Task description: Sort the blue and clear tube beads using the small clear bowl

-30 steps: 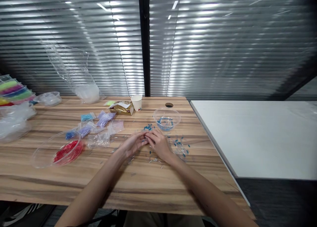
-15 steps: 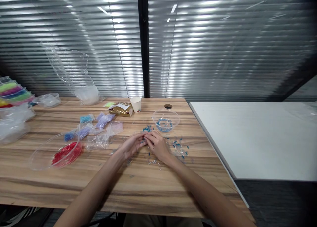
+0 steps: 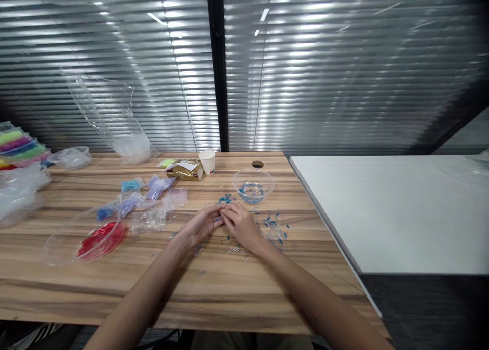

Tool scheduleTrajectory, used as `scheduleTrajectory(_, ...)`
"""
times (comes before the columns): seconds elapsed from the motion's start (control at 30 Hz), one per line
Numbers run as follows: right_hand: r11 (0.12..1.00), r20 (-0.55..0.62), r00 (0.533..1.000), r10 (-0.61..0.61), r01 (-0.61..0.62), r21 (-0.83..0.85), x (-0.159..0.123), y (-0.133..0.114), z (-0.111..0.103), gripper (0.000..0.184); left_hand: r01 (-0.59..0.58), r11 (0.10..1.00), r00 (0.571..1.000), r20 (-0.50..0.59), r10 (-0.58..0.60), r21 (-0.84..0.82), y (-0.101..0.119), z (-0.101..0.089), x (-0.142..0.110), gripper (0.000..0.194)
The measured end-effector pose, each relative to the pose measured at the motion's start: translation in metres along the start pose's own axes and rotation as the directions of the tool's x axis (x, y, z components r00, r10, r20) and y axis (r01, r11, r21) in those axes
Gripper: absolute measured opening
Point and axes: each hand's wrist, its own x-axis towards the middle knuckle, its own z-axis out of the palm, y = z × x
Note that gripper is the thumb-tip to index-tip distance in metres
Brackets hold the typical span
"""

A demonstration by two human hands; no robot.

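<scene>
Over the middle of the table, my left hand (image 3: pixel 203 224) and my right hand (image 3: pixel 241 224) meet at the fingertips. A small blue tube-shaped piece (image 3: pixel 218 218) shows among the curled fingers of the left. The right hand's fingers are pinched together, and what lies between them is hidden. Just beyond the hands is a small heap of blue pieces (image 3: pixel 226 198). More blue and clear pieces (image 3: pixel 275 230) lie scattered to the right. Behind them stands a clear plastic bowl (image 3: pixel 253 173) with blue pieces in its bottom.
At left, a clear bowl (image 3: pixel 57 244) tilts on the wooden table (image 3: pixel 214 299) with red pieces (image 3: pixel 100 240). Small bags of blue and purple bits (image 3: pixel 159 187), a gold packet (image 3: pixel 185 170) and a paper cup (image 3: pixel 207 162) lie farther back. A white table (image 3: pixel 397 207) adjoins at right.
The whole view has shifted slightly. Both hands stay together in nearly the same place, with fingers closed as before.
</scene>
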Motion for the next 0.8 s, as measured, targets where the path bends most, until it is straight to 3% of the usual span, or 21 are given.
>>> scheduleTrajectory(0.8,1.0,0.037,0.999,-0.004,0.005,-0.029,-0.0002,0.0018,0.0011,0.017,-0.002,1.0,1.0,-0.011,0.002,0.029,-0.0004,-0.0007,0.0002,0.017)
